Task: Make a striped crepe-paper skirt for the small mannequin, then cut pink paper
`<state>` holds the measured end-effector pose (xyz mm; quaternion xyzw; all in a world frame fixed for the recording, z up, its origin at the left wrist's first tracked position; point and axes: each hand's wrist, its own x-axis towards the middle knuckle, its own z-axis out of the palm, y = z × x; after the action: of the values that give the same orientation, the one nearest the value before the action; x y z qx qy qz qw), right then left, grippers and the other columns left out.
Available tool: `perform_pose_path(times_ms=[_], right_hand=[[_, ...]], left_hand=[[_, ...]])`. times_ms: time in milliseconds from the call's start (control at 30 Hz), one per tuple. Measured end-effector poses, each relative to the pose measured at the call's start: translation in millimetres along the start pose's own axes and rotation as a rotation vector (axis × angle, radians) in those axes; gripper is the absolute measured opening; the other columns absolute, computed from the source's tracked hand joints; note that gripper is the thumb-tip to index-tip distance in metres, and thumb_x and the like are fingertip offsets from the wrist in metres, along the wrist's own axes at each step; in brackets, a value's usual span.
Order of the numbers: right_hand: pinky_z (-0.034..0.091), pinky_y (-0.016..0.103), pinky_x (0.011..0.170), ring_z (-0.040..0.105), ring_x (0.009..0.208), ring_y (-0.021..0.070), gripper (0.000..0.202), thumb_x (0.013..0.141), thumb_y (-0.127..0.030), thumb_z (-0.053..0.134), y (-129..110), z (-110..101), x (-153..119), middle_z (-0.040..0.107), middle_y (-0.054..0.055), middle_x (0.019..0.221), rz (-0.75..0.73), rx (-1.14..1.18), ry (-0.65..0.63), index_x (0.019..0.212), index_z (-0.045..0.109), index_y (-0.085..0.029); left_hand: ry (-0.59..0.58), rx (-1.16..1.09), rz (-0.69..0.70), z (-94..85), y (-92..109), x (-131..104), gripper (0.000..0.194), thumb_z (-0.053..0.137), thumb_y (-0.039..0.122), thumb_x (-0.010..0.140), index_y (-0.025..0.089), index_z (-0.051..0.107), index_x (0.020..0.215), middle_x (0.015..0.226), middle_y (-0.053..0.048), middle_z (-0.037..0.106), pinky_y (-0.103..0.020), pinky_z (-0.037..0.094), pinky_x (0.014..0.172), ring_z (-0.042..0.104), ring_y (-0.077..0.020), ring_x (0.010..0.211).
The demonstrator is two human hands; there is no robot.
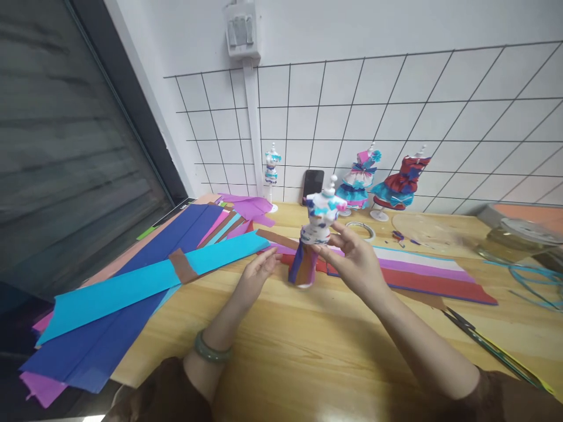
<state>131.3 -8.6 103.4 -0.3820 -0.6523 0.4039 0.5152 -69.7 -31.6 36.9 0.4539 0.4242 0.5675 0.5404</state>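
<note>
In the head view, a miniature dress-form mannequin [323, 214] is held upright near the middle of the wooden table [281, 357], its waist gripped between the thumb and fingers of the right hand [358, 258]. Its torso is covered in white, blue and pink patches, and a skirt [303, 264] of purple, brown and pink strips is hung below; whether the hem is rested on the table cannot be told. The left hand [259, 272] is held just beside the skirt, fingers loosely bent, with nothing seen gripped. To the left, a turquoise paper strip [118, 287], wrapped by a brown band [182, 265], is laid across dark blue paper [109, 351]. Behind, two dressed mannequins [357, 179] are lined up near the wall, and scissors [492, 346] are placed at the right.
</note>
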Motion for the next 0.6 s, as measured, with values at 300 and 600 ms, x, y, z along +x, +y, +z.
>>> perform_pose_path(times_ms=[300,600], right_hand=[[0.046,0.041,0.091,0.06,0.103,0.0256,0.041,0.077,-0.038,0.062,20,0,2,0.065,0.009,0.112,-0.14,-0.273,-0.013,0.114,0.058,-0.019],[0.046,0.039,0.09,0.06,0.101,0.0233,0.031,0.081,-0.038,0.057,18,-8,6,0.066,0.006,0.108,-0.162,-0.251,-0.066,0.107,0.062,-0.021]], left_hand=[[0.044,0.091,-0.021,-1.4,-12,4,0.05,0.068,0.044,0.071,0.017,0.061,0.113,0.113,-0.014,0.063,-0.042,0.035,0.099,0.054,-0.0273,0.112],[0.048,0.139,-0.036,0.7,-16,3,0.046,0.07,0.039,0.069,0.018,0.063,0.109,0.107,-0.01,0.066,-0.039,0.038,0.098,0.058,-0.0239,0.105]])
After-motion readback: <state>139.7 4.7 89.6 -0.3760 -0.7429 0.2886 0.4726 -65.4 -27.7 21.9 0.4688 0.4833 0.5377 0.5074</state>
